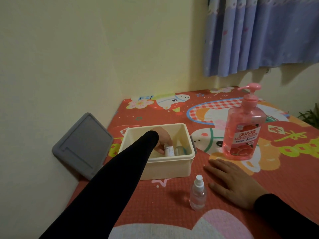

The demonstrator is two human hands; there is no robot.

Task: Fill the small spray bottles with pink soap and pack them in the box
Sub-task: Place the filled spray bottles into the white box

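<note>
nearest, small spray bottle (pixel 198 194) stands before box (pixel 172 167), unpacked. right hand (pixel 231 183) beside it, flat, empty. left hand (pixel 162 139) inside box grips labelled bottle (pixel 168 150), likely packing it.

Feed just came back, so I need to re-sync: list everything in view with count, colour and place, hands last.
box: one, cream, open, on the mat near its left edge
small bottle: one, white-labelled, inside the box, held by the left hand
other item: one, pale, in the box's right corner, too unclear to name
lid: one, grey, leaning on the wall left of the box
spray bottle: one, clear with white cap, upright on the mat in front of the box
soap bottle: one, pink pump bottle, upright right of the box
mat: one, red, cartoon print
curtain: one, blue, upper right
left hand: in the box, black sleeve
right hand: flat on the mat, empty
</note>
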